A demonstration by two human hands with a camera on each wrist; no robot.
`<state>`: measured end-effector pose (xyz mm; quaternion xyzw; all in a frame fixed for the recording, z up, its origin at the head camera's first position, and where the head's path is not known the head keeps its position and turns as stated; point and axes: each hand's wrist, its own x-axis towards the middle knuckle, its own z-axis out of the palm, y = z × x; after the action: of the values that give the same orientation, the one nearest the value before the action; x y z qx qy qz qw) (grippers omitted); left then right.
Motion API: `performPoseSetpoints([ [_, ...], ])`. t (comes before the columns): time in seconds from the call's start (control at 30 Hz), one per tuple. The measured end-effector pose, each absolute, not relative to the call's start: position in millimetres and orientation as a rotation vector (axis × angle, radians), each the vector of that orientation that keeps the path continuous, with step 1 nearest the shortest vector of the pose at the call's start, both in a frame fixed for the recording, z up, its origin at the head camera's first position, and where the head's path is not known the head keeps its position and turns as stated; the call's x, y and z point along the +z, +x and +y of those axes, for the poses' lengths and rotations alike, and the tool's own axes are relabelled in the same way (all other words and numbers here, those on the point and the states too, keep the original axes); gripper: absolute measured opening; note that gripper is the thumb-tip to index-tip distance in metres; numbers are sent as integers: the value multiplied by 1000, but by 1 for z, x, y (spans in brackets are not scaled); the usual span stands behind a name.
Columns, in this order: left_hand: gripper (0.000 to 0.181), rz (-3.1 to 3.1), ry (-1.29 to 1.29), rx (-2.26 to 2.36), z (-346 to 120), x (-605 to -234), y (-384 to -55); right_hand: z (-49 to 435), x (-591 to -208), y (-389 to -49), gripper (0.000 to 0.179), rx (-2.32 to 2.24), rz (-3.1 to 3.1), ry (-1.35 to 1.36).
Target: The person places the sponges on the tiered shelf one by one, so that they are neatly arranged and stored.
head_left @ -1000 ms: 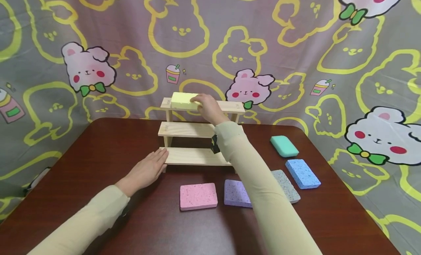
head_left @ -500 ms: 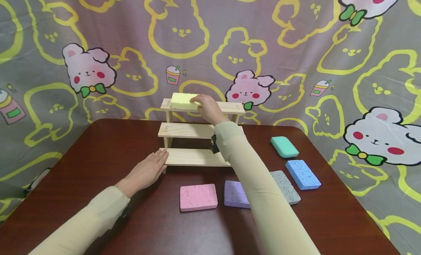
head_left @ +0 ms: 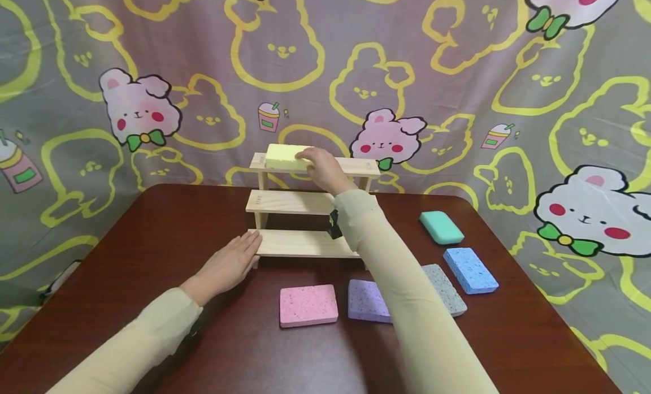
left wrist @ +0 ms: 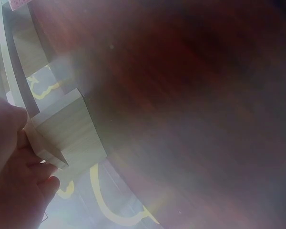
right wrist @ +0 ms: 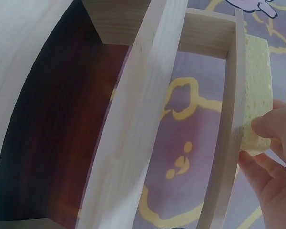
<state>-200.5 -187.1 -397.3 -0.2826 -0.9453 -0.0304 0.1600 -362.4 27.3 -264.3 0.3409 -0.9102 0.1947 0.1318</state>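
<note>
One up top, five below

A pale-yellow rectangular sponge block sits on the left part of the top tier of a light, bare-wood three-step rack, just in from that tier's left end. The right hand has its fingers clamped on the block's right end; the right wrist view shows the same pinch, with the block against the board. The block looks to be in its place, I judge, but letting go of it is a step not yet done.

The left hand rests on the left end of the rack's bottom tier, its fingers together and fairly straight in the head view, probably to steady the rack. The left wrist view is hazy, and how hard they press I cannot tell.

Five more blocks lie off the rack, on the dark red-brown wooden worktop, with neither hand on them: a speckled pink one in front of the rack, a purple one and a speckled grey one, both partly hidden by the right sleeve, a mottled blue one, and a smooth mint-green one farthest back. With one block of six up, the work seems near its start
</note>
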Motion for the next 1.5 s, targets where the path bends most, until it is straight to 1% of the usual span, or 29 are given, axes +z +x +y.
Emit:
performPoseSetpoints([
  [0.3,44,-2688,-822,-100,-187,-399,-201,32,-261,-359,38,576,-2672,1011],
  [0.57,43,-2684,-825,-100,-187,-396,-200,40,-254,-356,41,684,-2656,980],
  [0.9,43,-2688,-820,-101,-187,-395,-199,58,-250,-350,40,878,-2602,1014],
  [1.1,43,-2698,-807,-107,-188,-396,-199,71,-252,-348,39,843,-2576,991],
  [1.5,43,-2679,-821,-103,-188,-396,-198,97,-250,-340,40,965,-2596,912],
])
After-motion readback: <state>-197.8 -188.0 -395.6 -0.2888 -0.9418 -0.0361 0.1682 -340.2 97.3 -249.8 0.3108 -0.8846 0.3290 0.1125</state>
